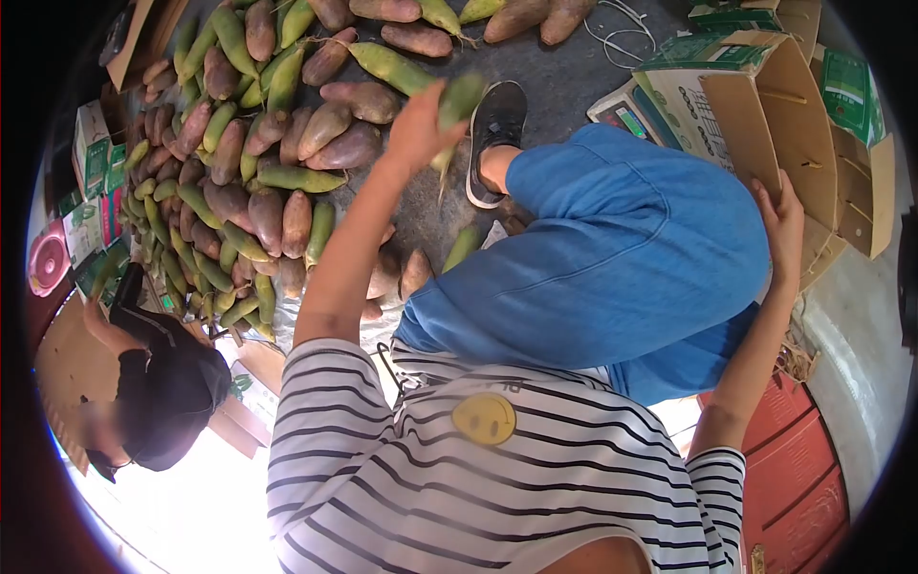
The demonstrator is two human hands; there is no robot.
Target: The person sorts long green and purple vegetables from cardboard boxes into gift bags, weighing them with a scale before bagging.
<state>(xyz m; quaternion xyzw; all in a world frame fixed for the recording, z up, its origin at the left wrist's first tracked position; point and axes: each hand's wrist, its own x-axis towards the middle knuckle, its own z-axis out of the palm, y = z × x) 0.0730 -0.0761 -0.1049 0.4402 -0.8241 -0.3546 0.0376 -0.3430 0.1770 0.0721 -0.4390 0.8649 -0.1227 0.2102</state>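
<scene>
My left hand [413, 129] is raised over the ground and shut on a green, elongated piece of produce [459, 100]. A big pile of similar green and purple-brown produce [249, 172] lies on the dark ground just left of that hand. Resting on the edge of an open cardboard box [765, 115] at the right is my right hand [784, 225], its fingers on the box wall. My blue shorts [622, 258] and black shoe [495, 124] fill the middle.
Another person in black [163, 383] crouches at the lower left beside the pile. More cartons [96, 153] line the left edge. A weighing scale [626, 113] sits by the box. A red surface [794, 478] lies at the lower right.
</scene>
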